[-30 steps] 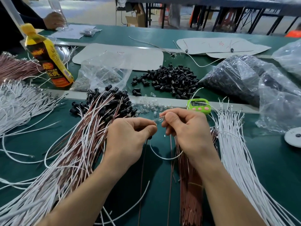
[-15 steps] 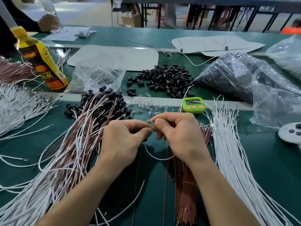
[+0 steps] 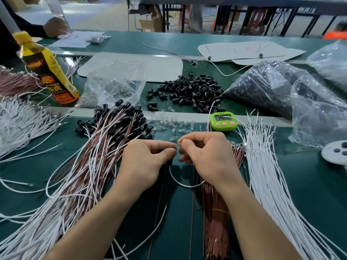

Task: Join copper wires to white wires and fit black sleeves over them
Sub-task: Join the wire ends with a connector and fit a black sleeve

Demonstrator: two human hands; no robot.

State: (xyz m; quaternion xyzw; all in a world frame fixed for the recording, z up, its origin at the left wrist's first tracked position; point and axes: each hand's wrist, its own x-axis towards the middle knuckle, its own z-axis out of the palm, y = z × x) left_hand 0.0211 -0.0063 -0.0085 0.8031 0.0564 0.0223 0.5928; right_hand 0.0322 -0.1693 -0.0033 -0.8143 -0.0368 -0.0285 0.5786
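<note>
While both hands meet near the middle of the worktop (image 3: 309, 194), the left hand (image 3: 144, 162) and right hand (image 3: 204, 154) each pinch one clear piece (image 3: 178, 146), both grips closed on it. A white wire (image 3: 185, 185) loops beneath them. Copper wires (image 3: 216, 212) lie toward the near edge, black sleeves (image 3: 191, 91) toward the far edge.

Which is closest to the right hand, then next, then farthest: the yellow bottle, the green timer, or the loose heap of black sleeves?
1. Green timer, just beyond the right hand, slightly to its right.
2. Heap of black sleeves, farther back, past the timer.
3. Yellow bottle, far off at the back left.
</note>
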